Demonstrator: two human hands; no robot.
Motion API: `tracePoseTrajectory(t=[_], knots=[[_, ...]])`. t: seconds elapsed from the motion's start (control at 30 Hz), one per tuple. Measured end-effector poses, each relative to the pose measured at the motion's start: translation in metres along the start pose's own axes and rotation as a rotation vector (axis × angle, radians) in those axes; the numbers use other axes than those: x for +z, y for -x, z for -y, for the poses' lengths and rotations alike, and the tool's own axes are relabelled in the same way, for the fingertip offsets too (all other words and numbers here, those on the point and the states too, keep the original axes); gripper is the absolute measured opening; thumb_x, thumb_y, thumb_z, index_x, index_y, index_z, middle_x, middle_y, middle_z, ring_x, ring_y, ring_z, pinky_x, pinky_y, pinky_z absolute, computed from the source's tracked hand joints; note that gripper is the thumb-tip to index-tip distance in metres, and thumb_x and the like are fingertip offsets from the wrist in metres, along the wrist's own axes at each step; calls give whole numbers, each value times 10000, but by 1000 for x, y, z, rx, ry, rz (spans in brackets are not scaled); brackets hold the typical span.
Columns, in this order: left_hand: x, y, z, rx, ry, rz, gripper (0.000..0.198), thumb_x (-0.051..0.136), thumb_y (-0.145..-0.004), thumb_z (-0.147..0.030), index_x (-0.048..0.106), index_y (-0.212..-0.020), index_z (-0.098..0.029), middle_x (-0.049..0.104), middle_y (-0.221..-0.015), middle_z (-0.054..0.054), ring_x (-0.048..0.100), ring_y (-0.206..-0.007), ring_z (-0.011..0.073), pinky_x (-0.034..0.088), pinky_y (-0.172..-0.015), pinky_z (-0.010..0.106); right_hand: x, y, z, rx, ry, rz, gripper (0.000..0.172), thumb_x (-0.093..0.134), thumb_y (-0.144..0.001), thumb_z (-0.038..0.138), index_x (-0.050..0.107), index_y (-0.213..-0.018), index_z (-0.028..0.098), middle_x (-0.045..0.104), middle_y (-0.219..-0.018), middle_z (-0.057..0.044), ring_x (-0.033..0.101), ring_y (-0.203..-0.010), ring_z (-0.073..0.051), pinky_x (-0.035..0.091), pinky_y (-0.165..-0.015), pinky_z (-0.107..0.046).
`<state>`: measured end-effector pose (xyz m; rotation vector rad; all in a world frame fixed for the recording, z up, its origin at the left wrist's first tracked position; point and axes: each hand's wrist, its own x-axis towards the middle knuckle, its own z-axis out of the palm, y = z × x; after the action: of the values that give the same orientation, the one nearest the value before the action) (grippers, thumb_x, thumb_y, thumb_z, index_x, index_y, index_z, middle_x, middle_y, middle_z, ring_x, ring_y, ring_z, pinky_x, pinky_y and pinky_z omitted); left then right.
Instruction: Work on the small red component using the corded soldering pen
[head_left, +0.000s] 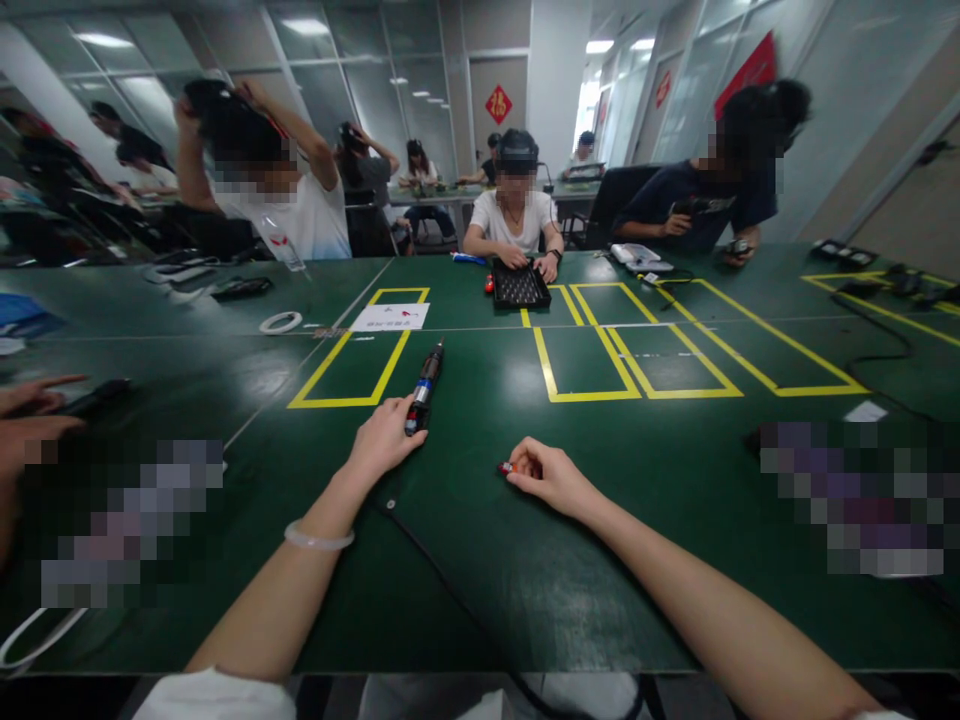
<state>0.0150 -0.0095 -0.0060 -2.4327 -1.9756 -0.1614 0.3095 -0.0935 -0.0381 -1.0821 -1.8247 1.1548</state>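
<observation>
My left hand (pixel 390 437) lies on the table with its fingers closed round the rear end of an electric screwdriver (pixel 427 382). The tool has a dark body with a silver and blue band, and its narrow tip points away from me. To the right, my right hand (pixel 553 475) rests on the table, its fingers curled round a small red object (pixel 506 467). Only one end of that object sticks out of the grip; the rest is hidden by my fingers, so its kind is unclear. Both hands are apart from each other.
Yellow tape outlines (pixel 592 397) mark the green table (pixel 465 560). A white paper sheet (pixel 391 317) and a tape roll (pixel 280 322) lie ahead. A black cable (pixel 442 570) runs towards me. Opposite, a person handles a black tray (pixel 522 288). Another person's hand (pixel 34 410) is at left.
</observation>
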Motion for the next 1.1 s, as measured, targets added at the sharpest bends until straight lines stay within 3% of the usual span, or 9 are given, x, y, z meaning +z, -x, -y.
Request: tracePoseTrajectory(t=[0.23,0.43,0.67,0.8,1.1], knots=[[3,23,-64,280,151,8,654,580,-811,-403,369,-1405,-230,491,-1321,116,502,-1172,279,473,-900,368,-1,1,3,-22,114,-34,144,637,-828,274,532,-864,182,525,-634,52,481,-554,-101,363,-536,-206],[7,36,-94,456,287,57,665,592,-805,-345,358,-1418,-238,462,-1361,108,483,-1195,271,459,-956,387,-1,1,1,-33,281,-74,138,637,-825,250,512,-853,197,512,-607,63,488,-546,-110,339,-541,-211],[6,42,-101,562,331,108,689,599,-798,-339,338,-1431,-255,439,-1401,98,475,-1222,265,451,-987,394,0,1,5,12,434,-56,177,674,-791,241,502,-803,203,500,-595,66,467,-518,-106,278,-515,-210],[4,43,-101,569,328,117,683,590,-804,-348,339,-1429,-238,436,-1406,105,472,-1228,271,450,-991,401,1,1,5,-20,425,-51,182,662,-804,218,507,-899,208,512,-617,65,480,-541,-114,301,-538,-209],[3,43,-102,575,340,114,693,609,-798,-349,333,-1425,-245,441,-1393,104,478,-1219,269,453,-979,394,-2,4,8,-120,349,18,42,551,-861,156,545,-844,194,575,-692,24,537,-608,-122,378,-611,-216]])
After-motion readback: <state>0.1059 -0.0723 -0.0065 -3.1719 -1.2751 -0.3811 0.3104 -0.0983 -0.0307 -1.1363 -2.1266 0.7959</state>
